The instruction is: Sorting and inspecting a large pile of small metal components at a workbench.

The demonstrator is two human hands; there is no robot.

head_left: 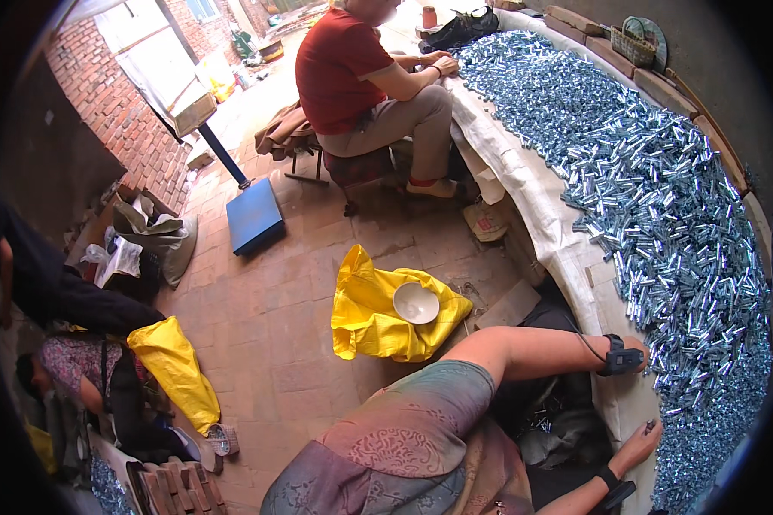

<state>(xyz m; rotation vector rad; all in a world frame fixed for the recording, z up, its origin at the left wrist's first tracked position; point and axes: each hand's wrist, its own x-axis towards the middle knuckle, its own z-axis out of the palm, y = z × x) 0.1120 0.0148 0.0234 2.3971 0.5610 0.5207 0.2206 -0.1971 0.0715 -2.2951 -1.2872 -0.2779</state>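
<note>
A long heap of small shiny silver-blue metal parts, many of them tube-shaped (661, 232), lies on a pale cloth-covered table (567, 240) along the right. My left hand (636, 354), with a dark device strapped at its wrist, rests at the heap's near edge. Its fingers are mostly hidden. Lower down, my right hand (637, 446) is over the pale table edge beside the heap. Its fingertips pinch a small dark metal piece (650, 426), too small to name exactly. Some loose metal parts (541, 423) lie on the dark cloth near my lap.
A yellow sack (361, 318) with a white bowl (416, 303) on it lies on the brick floor. Farther off, a person in red (339, 77) sits at the same heap. A blue platform scale (255, 216) stands left of them. Another person (77, 369) bends low at left.
</note>
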